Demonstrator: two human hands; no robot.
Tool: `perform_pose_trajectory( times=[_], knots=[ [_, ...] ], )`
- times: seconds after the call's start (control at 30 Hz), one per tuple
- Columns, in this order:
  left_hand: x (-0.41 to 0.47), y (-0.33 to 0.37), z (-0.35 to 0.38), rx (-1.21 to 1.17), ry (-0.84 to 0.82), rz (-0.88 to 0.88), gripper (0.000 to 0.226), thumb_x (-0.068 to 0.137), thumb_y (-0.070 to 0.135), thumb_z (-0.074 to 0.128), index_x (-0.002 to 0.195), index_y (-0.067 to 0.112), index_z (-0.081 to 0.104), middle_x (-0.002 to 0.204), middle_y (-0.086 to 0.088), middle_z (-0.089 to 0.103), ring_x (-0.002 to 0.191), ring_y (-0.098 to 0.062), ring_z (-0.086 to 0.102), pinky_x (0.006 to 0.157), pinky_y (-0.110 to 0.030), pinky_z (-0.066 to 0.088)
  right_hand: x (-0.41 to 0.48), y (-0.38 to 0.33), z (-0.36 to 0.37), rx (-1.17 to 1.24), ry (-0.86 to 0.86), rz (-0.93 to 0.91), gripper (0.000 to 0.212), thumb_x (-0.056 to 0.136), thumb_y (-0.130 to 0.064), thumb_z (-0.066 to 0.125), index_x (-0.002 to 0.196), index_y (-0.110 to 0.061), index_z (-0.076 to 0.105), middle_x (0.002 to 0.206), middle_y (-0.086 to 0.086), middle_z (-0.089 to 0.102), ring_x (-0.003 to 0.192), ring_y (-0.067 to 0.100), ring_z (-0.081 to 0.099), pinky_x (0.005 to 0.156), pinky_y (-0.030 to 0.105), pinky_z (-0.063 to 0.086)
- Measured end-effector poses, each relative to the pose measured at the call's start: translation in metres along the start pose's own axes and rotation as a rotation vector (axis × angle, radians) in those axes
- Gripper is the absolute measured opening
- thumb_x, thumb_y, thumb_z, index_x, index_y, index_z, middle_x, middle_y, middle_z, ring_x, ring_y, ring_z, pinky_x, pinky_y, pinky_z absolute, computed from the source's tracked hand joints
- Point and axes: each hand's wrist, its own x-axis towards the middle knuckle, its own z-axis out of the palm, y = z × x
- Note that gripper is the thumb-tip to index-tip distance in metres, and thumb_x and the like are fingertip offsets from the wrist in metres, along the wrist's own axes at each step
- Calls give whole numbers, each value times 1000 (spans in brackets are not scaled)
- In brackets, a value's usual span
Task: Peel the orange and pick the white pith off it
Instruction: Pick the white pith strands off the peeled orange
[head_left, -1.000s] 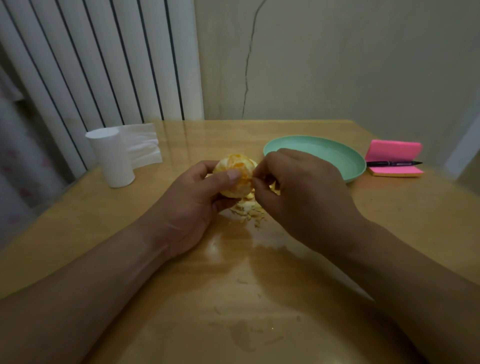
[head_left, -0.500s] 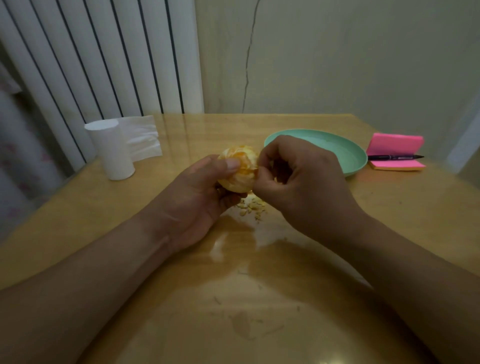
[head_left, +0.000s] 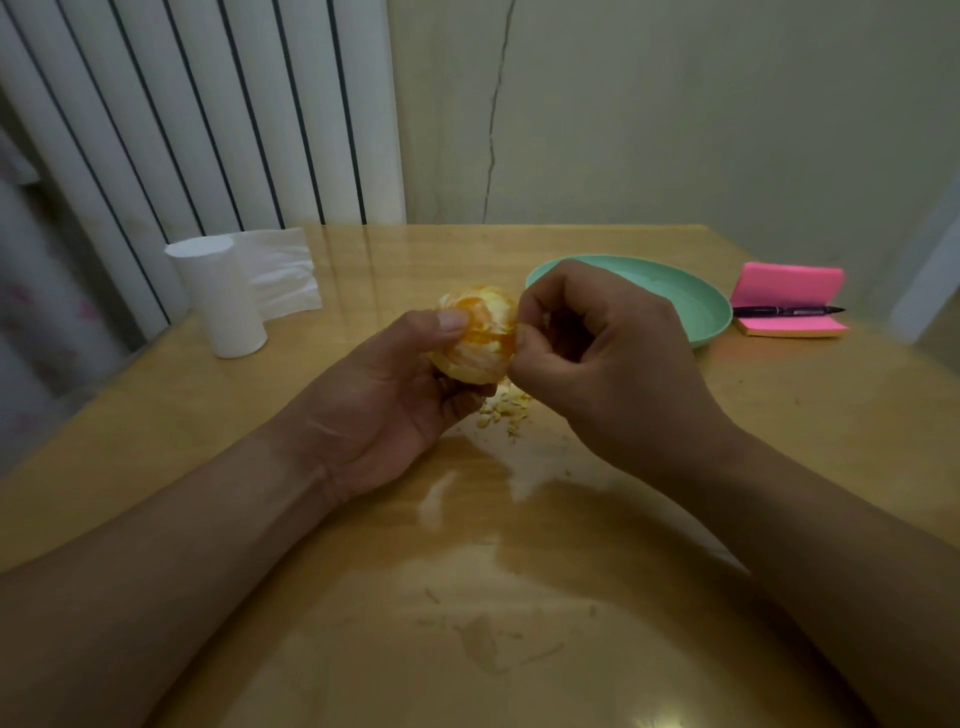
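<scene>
A peeled orange (head_left: 480, 332) with pale pith streaks is held above the table in my left hand (head_left: 387, 395), thumb pressed on its top left, fingers curled under it. My right hand (head_left: 597, 364) is curled beside the orange's right side, thumb and forefinger pinching at the fruit's surface; what they pinch is too small to make out. A small heap of pith and peel crumbs (head_left: 506, 408) lies on the table just under the orange.
A mint green plate (head_left: 701, 306) stands behind my right hand. Pink sticky notes (head_left: 787, 283) with a black pen (head_left: 787, 310) lie at the right. A white paper roll (head_left: 221, 299) stands at the left. Wooden table (head_left: 467, 597), wall behind.
Both hands with the orange have risen slightly and the fruit has turned a little in my left hand. My right fingers stay pinching at its right side.
</scene>
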Motion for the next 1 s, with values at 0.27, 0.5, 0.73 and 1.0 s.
perform_pose_trajectory(
  times=[0.27, 0.5, 0.73, 1.0],
  knots=[
    [-2, 1, 1, -34, -32, -3, 51, 79, 31, 75, 126, 11, 72, 125, -14, 62, 107, -24, 57, 93, -32, 49, 0, -3, 0, 31, 23, -10, 7, 89, -16, 72, 89, -17, 65, 75, -7, 58, 64, 13, 51, 57, 19, 41],
    [1, 9, -6, -117, -64, 48, 62, 77, 34, 83, 131, 7, 70, 124, -17, 66, 90, -21, 65, 75, -26, 58, 2, 5, -4, 52, 48, 41, 5, 94, -16, 71, 91, -16, 66, 78, -7, 63, 68, 14, 57, 59, 27, 49],
    [1, 7, -5, -20, 47, 60, 36, 90, 30, 64, 119, 12, 75, 107, -8, 73, 87, -17, 65, 75, -25, 55, -1, 5, 2, 60, -21, 105, 12, 106, -22, 62, 100, -19, 72, 84, -9, 69, 82, 11, 64, 66, 21, 48],
    [3, 6, -6, 146, 75, 106, 65, 90, 29, 67, 147, 0, 54, 117, -7, 70, 97, -16, 67, 79, -25, 58, -1, 5, 3, -3, -59, 174, 11, 100, -37, 69, 95, -27, 69, 77, -11, 66, 74, 7, 60, 61, 13, 44]
  ],
)
